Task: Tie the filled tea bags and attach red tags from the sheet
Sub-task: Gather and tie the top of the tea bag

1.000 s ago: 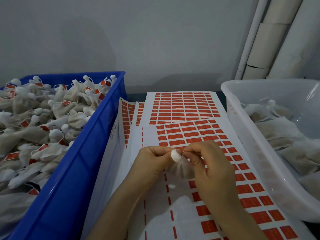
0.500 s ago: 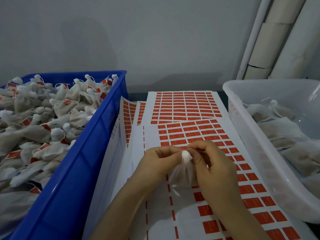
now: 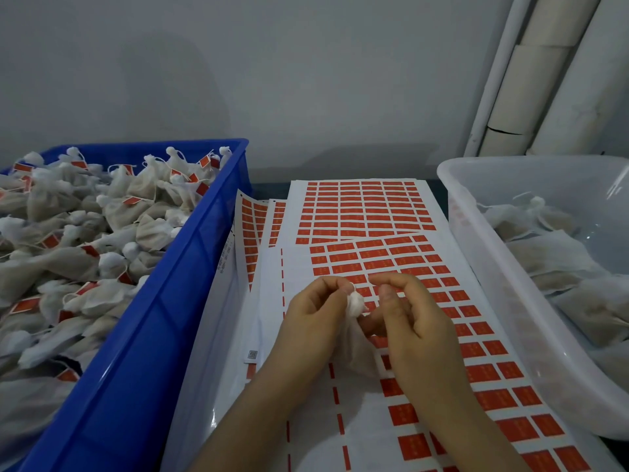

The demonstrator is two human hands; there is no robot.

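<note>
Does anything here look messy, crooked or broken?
Only the sticker sheets: they overlap askew, and the top sheet lies tilted, with several tags already gone. Nothing looks spilled or damaged.

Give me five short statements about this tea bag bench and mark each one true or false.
1. The blue bin holds tagged tea bags. True.
2. The left hand pinches the tea bag at its gathered top. True.
3. The white tub stands left of the blue bin. False: it stands on the right, past the tag sheets.
4. The held tea bag already carries a red tag. False: no tag shows on it.
5. The right hand rests flat on the sheets. False: it is raised, fingers curled, beside the bag's top.
</note>
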